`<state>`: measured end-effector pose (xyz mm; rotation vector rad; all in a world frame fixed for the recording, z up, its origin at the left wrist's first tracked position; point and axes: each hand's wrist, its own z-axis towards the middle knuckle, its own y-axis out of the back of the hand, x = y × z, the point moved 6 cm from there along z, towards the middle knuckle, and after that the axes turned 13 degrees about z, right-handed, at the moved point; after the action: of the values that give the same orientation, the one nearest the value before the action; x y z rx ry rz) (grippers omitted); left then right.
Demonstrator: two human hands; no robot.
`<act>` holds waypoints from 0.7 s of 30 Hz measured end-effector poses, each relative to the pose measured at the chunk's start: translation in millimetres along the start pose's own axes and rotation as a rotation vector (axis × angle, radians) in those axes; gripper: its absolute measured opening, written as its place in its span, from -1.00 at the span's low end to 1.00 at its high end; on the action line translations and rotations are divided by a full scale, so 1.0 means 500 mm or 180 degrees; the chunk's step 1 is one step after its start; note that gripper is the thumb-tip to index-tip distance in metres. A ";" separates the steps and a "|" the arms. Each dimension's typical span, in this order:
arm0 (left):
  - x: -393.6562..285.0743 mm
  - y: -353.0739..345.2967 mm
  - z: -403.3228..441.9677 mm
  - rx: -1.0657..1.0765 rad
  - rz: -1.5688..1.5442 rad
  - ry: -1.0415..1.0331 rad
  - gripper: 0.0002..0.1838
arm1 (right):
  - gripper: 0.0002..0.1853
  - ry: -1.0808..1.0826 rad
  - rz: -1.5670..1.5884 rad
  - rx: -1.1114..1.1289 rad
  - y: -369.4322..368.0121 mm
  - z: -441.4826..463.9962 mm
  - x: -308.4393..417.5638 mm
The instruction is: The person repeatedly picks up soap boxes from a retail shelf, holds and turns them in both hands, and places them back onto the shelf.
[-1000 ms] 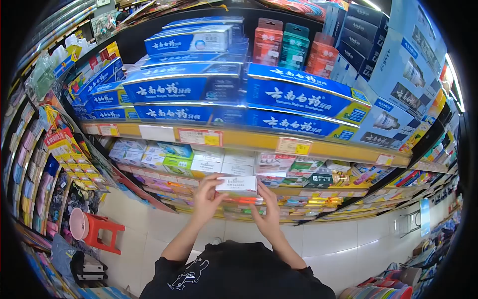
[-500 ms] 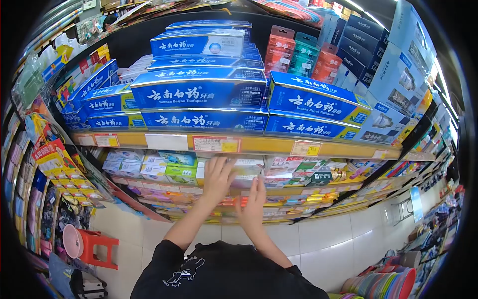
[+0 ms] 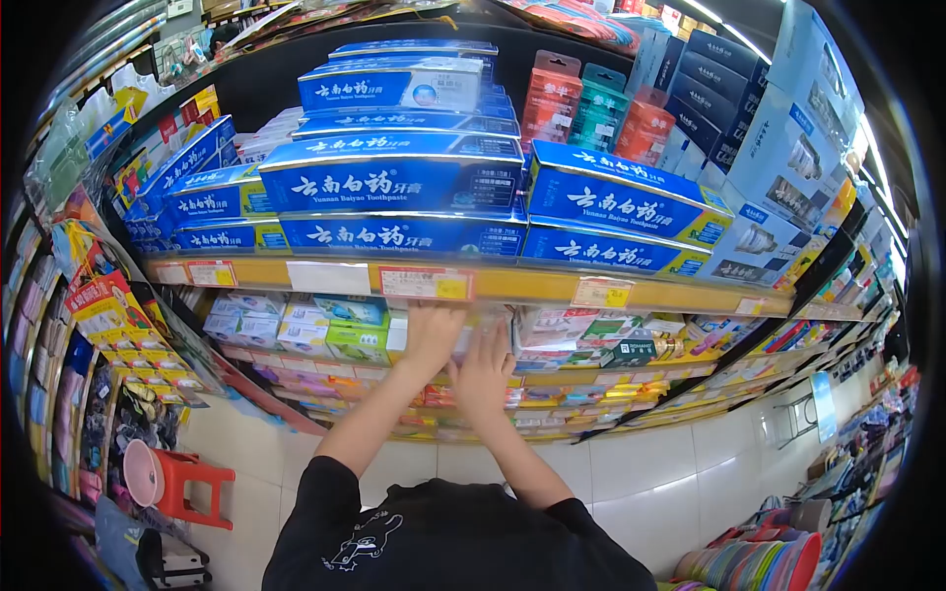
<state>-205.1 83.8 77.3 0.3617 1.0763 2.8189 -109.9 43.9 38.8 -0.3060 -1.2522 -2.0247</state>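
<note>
Both of my hands reach into the second shelf, under the yellow shelf edge (image 3: 537, 283). My left hand (image 3: 434, 333) goes in beneath a red-and-white price label (image 3: 426, 284), and its fingertips are hidden there. Just right of it, my right hand (image 3: 483, 376) lies against the front of the stock, fingers stretched upward and thumb out to the left. What the two hands touch is mostly covered by them. White and pink boxes marked LUX (image 3: 557, 325) sit to the right of my right hand. A green-and-white box (image 3: 357, 340) is to the left of my left hand.
Blue toothpaste boxes (image 3: 394, 184) are stacked on the shelf above. Pale blue cartons (image 3: 759, 241) stand at its right end. Lower shelves hold colourful small packs (image 3: 611, 392). A red stool (image 3: 195, 490) stands on the tiled floor at left, with striped round items (image 3: 754, 563) at lower right.
My left hand has moved slightly up and deeper under the shelf edge. My right hand has shifted left and turned flatter, closer to the left one. A pale box between them is now mostly hidden.
</note>
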 end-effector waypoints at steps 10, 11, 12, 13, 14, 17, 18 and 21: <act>-0.155 0.096 -0.116 -0.0818 -0.1416 0.0064 -0.59 | -0.54 0.1205 0.0770 -0.0526 0.127 -0.132 -0.112; -0.196 0.094 -0.131 -0.0687 -0.1769 -0.0042 -0.60 | -0.57 0.1080 0.0758 -0.0613 0.154 -0.145 -0.155; -0.231 0.090 -0.133 -0.0551 -0.2108 -0.0139 -0.60 | -0.60 0.0965 0.0754 -0.0691 0.183 -0.155 -0.194; -0.269 0.081 -0.122 -0.0275 -0.2429 -0.0165 -0.62 | -0.66 0.0605 0.0781 -0.0909 0.219 -0.155 -0.240; -0.315 0.076 -0.108 0.0006 -0.2733 -0.0185 -0.63 | -0.71 0.0254 0.0815 -0.1122 0.255 -0.153 -0.285; -0.436 0.076 -0.045 0.0576 -0.3216 -0.0169 -0.55 | -0.71 -0.0114 0.0458 -0.1729 0.371 -0.141 -0.387; -0.471 0.072 -0.014 0.0726 -0.3304 -0.0161 -0.50 | -0.69 -0.0222 0.0346 -0.1784 0.416 -0.125 -0.398; -0.560 0.035 0.084 0.0752 -0.3516 -0.0031 -0.35 | -0.59 -0.0351 0.0558 -0.1935 0.480 -0.088 -0.466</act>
<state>76.2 47.8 67.7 -0.1795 1.1152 1.7181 227.1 49.0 54.0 -0.7916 -0.6110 -2.2116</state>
